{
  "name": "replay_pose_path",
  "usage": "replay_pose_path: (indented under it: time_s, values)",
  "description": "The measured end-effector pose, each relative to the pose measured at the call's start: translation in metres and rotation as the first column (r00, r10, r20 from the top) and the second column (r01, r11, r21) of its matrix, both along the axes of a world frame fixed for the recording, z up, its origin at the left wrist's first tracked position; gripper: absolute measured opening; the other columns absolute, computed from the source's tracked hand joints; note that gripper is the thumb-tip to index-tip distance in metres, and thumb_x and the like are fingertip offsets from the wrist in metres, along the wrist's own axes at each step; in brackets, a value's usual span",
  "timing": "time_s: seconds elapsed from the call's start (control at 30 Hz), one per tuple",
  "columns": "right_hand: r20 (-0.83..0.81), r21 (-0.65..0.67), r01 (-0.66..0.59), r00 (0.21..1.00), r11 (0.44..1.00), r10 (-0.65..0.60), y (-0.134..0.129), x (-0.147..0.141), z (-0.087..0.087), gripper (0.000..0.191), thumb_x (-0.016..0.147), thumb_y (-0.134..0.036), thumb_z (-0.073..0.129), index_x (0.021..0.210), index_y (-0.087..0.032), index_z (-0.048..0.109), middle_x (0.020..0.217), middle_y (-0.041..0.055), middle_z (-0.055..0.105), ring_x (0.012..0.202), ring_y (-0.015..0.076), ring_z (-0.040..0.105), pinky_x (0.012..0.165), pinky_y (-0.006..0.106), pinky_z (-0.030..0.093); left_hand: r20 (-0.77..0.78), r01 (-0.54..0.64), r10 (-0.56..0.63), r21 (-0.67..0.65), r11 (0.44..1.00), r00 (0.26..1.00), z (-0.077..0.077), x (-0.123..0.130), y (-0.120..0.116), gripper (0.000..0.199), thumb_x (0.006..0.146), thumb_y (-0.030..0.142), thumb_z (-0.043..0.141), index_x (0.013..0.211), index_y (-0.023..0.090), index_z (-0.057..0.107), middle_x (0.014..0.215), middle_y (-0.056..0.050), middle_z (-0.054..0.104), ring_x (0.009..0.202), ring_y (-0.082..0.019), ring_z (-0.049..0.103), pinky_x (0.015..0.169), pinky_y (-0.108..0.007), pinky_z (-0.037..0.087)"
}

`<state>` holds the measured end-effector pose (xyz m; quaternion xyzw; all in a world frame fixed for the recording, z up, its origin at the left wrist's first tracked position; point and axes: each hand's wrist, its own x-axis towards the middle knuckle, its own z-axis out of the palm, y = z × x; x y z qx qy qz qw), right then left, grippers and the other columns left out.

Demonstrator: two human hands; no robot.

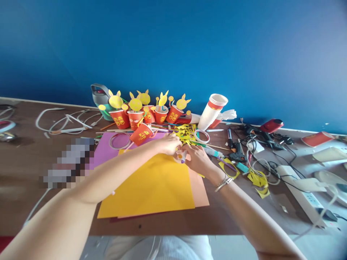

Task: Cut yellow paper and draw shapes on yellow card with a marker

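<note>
My left hand (170,143) and my right hand (199,159) meet above the far right part of a yellow paper sheet (151,184). Between their closed fingers is a small translucent roll (180,156) with a purple bit at its lower edge; it looks like clear tape. A red paper cup (141,134) lies tilted just left of my left hand, with thin arms attached. Yellow paper scraps (187,133) are heaped beyond my fingers. The fingertips partly cover the roll.
Several red cups (119,119) with yellow paper animal heads stand along the wall. Stacked white cups (213,112) lean behind a tape ring (202,136). Rightward are a glue gun (238,153), tangled cables and a power strip (300,195). Purple paper (101,153) lies at left.
</note>
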<state>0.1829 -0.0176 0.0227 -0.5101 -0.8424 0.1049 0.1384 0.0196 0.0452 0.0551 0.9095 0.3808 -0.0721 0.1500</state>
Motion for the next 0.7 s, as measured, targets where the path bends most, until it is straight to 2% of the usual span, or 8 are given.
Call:
replay_pose_path:
  time_s: [0.1, 0.23, 0.5, 0.57, 0.63, 0.7]
  values:
    - [0.008, 0.010, 0.001, 1.000, 1.000, -0.001, 0.000, 0.000, 0.000, 0.026, 0.076, -0.013, 0.063, 0.099, -0.019, 0.052, 0.094, 0.0043, 0.065, 0.094, 0.0213, 0.058, 0.083, 0.032, 0.035, -0.102, 0.081, -0.072, 0.088, 0.993, 0.992, 0.004, 0.006, -0.002, 0.036, 0.063, 0.046, 0.074, 0.086, 0.019, 0.065, 0.102, -0.009, 0.062, 0.108, -0.029, 0.048, 0.092, -0.042, 0.033]
    - [0.013, 0.021, 0.011, 1.000, 1.000, -0.011, 0.000, 0.000, -0.003, 0.019, 0.076, -0.016, 0.061, 0.093, -0.018, 0.051, 0.088, 0.0052, 0.064, 0.089, 0.0219, 0.059, 0.080, 0.033, 0.036, -0.088, 0.155, -0.140, 0.203, 0.967, 0.986, -0.001, 0.015, -0.004, 0.026, 0.065, 0.036, 0.074, 0.076, 0.015, 0.063, 0.094, -0.011, 0.063, 0.103, -0.030, 0.049, 0.088, -0.042, 0.033]
    - [-0.136, 0.057, -0.007, 0.991, 0.998, 0.015, -0.004, 0.009, -0.009, 0.022, 0.074, -0.012, 0.055, 0.095, -0.019, 0.053, 0.088, 0.0036, 0.065, 0.085, 0.0210, 0.059, 0.078, 0.032, 0.037, -0.043, 0.132, -0.126, 0.200, 0.971, 0.991, -0.004, 0.018, -0.007, 0.029, 0.061, 0.035, 0.077, 0.075, 0.015, 0.062, 0.089, -0.010, 0.062, 0.099, -0.030, 0.050, 0.088, -0.042, 0.032]
    - [-0.172, 0.136, 0.088, 0.983, 0.987, -0.064, -0.014, 0.008, -0.004, 0.016, 0.078, -0.016, 0.055, 0.094, -0.018, 0.054, 0.086, 0.0042, 0.065, 0.083, 0.0209, 0.060, 0.079, 0.032, 0.036, -0.034, 0.124, -0.120, 0.203, 0.971, 0.992, -0.005, 0.018, -0.007, 0.026, 0.062, 0.035, 0.076, 0.071, 0.015, 0.062, 0.088, -0.009, 0.062, 0.099, -0.029, 0.050, 0.089, -0.042, 0.031]
    - [-0.175, 0.215, 0.187, 0.973, 0.958, -0.151, -0.032, 0.001, 0.005, 0.006, 0.085, -0.022, 0.052, 0.085, -0.017, 0.055, 0.074, 0.0044, 0.063, 0.075, 0.0201, 0.059, 0.075, 0.032, 0.037, -0.039, 0.120, -0.115, 0.204, 0.972, 0.993, -0.005, 0.019, -0.007, 0.025, 0.062, 0.035, 0.076, 0.067, 0.016, 0.062, 0.089, -0.009, 0.063, 0.100, -0.029, 0.050, 0.090, -0.042, 0.030]
    - [-0.115, 0.187, 0.155, 0.984, 0.970, -0.135, -0.056, -0.010, 0.017, 0.020, 0.092, -0.025, 0.044, 0.079, -0.018, 0.057, 0.061, 0.0034, 0.057, 0.063, 0.0178, 0.057, 0.067, 0.030, 0.037, -0.059, 0.122, -0.113, 0.197, 0.973, 0.992, -0.004, 0.019, -0.008, 0.025, 0.061, 0.035, 0.076, 0.066, 0.016, 0.062, 0.092, -0.010, 0.063, 0.101, -0.029, 0.049, 0.090, -0.042, 0.030]
